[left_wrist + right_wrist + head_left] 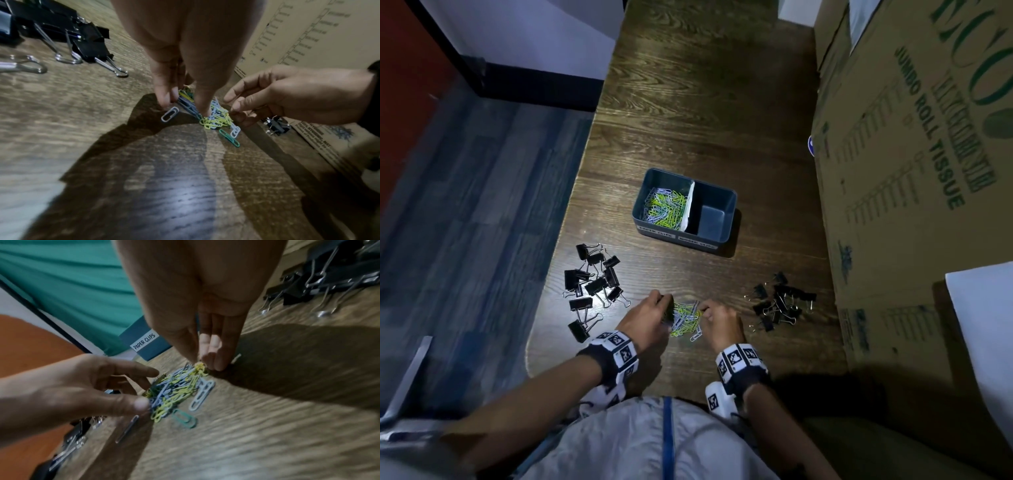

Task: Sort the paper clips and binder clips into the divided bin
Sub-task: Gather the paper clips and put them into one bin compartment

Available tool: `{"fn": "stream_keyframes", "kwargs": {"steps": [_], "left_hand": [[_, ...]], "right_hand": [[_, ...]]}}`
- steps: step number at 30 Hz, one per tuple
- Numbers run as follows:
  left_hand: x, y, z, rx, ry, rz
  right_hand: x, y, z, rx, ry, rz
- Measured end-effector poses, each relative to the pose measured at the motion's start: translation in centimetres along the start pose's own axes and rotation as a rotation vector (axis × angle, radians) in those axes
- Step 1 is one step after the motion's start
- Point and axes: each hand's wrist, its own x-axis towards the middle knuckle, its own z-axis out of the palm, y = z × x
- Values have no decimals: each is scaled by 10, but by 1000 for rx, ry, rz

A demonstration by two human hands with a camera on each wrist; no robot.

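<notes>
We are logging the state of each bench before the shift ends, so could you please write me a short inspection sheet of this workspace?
Surface: dark wooden table, lit near the front edge.
Job's things: divided bin, paper clips in its left half, right half bare; loose pile of paper clips between the hands; binder clips heaped left, smaller binder clips heaped right.
Clutter: nothing seen.
Grippers: left hand and right hand both pinch at the loose pile.
Cables: nothing seen.
Surroundings: cardboard boxes along the right, floor to the left.
</notes>
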Motion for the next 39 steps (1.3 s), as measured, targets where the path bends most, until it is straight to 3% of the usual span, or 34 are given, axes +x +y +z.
{"fn": "stream_keyframes", "kwargs": {"steps": [2, 6, 9, 15, 21, 30, 36, 39], "left_hand": [[-5, 2, -2, 19, 33, -6], [-10, -5, 4, 98, -35, -43], [-3, -4, 11, 166, -63, -24], [5, 13, 15, 234, -106, 75], [3, 0, 8, 56, -12, 88], [2, -15, -19, -169, 220, 67], [17, 5, -81, -200, 412, 180], [37, 18, -118, -191, 508, 168]], "right_hand": [[-5, 3, -5, -18, -15, -46], [-13, 5, -12, -201, -236, -38], [-11, 1, -4, -317, -184, -136], [-3, -16, 4, -248, -87, -192], [1, -15, -2, -192, -61, -210], [9, -3, -16, -68, -118, -12], [7, -2, -30, 30, -132, 49], [6, -10, -40, 46, -135, 46]]}}
